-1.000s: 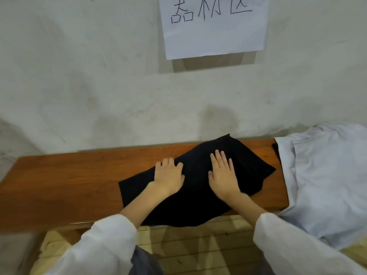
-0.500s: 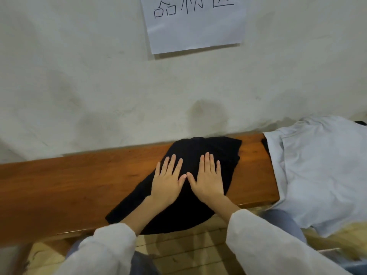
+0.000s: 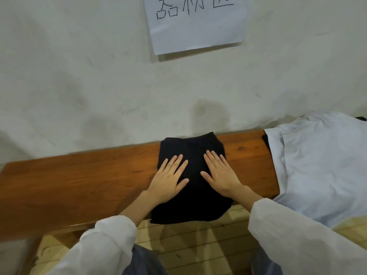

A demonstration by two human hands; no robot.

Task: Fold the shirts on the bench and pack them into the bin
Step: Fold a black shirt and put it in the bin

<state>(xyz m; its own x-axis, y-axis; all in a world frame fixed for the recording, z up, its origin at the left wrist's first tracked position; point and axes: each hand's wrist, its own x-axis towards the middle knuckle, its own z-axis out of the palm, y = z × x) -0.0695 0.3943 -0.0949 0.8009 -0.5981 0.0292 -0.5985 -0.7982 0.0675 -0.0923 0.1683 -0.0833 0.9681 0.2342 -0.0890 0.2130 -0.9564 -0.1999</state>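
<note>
A black shirt (image 3: 193,203), folded into a compact rectangle, lies on the wooden bench (image 3: 79,179) with its near edge hanging over the bench's front. My left hand (image 3: 168,175) presses flat on its left half, fingers straight and spread. My right hand (image 3: 220,173) presses flat on its right half in the same way. A pale blue shirt (image 3: 321,165) lies spread over the bench's right end, a little apart from the black one. No bin is in view.
A plastered wall (image 3: 99,86) rises directly behind the bench, with a paper sign (image 3: 198,26) taped to it. Below the bench's front edge is a yellowish tiled floor (image 3: 198,241). The bench's left stretch is bare wood.
The black shirt has gone from a wide, slanted spread to a narrower, squared fold. Both hands have stayed flat on it and moved a little apart.
</note>
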